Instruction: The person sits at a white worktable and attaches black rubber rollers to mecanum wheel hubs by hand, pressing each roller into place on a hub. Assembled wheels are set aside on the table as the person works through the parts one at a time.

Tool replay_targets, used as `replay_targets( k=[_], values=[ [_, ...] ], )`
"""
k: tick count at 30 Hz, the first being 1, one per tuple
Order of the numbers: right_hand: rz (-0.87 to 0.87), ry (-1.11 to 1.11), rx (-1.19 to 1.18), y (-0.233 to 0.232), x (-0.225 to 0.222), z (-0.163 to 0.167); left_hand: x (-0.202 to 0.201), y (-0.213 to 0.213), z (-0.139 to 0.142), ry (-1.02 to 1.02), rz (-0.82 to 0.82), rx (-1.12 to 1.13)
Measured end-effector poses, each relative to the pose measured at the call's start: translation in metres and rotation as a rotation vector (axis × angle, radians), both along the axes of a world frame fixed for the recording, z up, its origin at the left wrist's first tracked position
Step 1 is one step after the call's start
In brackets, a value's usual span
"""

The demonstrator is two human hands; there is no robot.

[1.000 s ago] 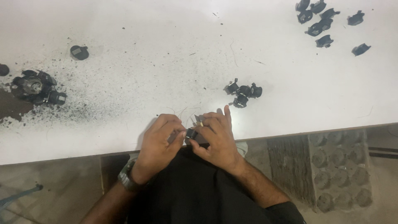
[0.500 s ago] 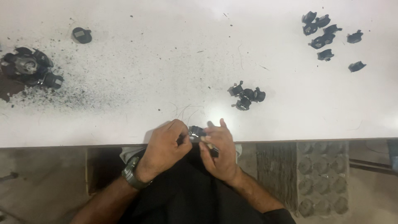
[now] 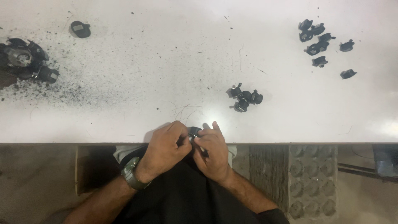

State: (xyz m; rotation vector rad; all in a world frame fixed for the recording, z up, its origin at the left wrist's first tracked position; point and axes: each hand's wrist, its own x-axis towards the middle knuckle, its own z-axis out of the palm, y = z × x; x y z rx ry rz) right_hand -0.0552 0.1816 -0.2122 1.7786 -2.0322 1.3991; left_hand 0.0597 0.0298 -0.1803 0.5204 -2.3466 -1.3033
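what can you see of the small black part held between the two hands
The small black part is mostly hidden: only a dark, slightly shiny bit shows between the fingers, and its shape and material cannot be told. It sits just at the near edge of the white table. The left hand and the right hand pinch it from either side, fingertips meeting over it. It is apart from the cluster of black parts farther up the table.
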Motion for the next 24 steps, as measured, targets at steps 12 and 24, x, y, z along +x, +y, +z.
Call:
replay_targets(
  k=[12,24],
  values=[
    [-0.545,-0.091,-0.12,0.054,-0.093,0.005,-0.062,0.005,0.05,-0.011,-0.273,-0.405],
    [-0.691,-0.268,-0.298,0.094,-0.14,-0.017,-0.309,0.064,0.046,-0.226,-0.585,-0.797]
  ],
)
